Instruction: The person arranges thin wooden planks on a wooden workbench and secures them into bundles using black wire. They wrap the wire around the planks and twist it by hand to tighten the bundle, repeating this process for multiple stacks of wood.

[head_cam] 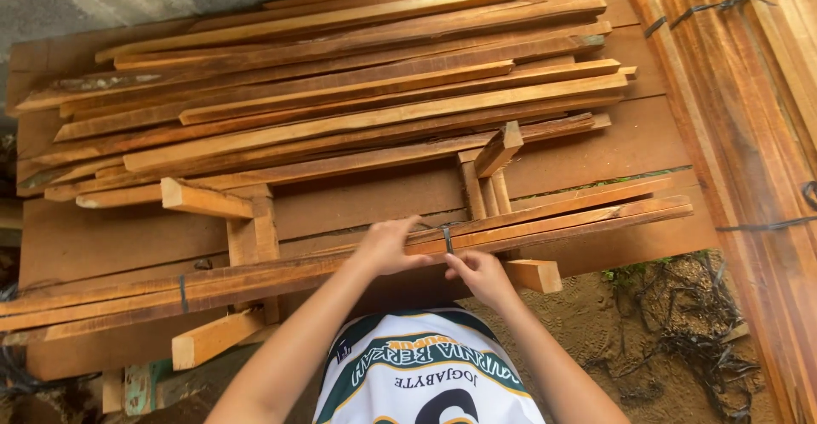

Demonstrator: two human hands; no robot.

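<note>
Your left hand lies curled, fingers pressed onto the bundle of long wooden slats lying across the workbench, while your right hand pinches the dark strap wrapped around that bundle.

There is a single view, from a camera worn on the person's head, tilted steeply down and forward. It sits close over the left hand and right hand, with the person's shirt at the bottom edge. Farther out it takes in the stacked wooden slats, and at lower right the bare ground.
</note>
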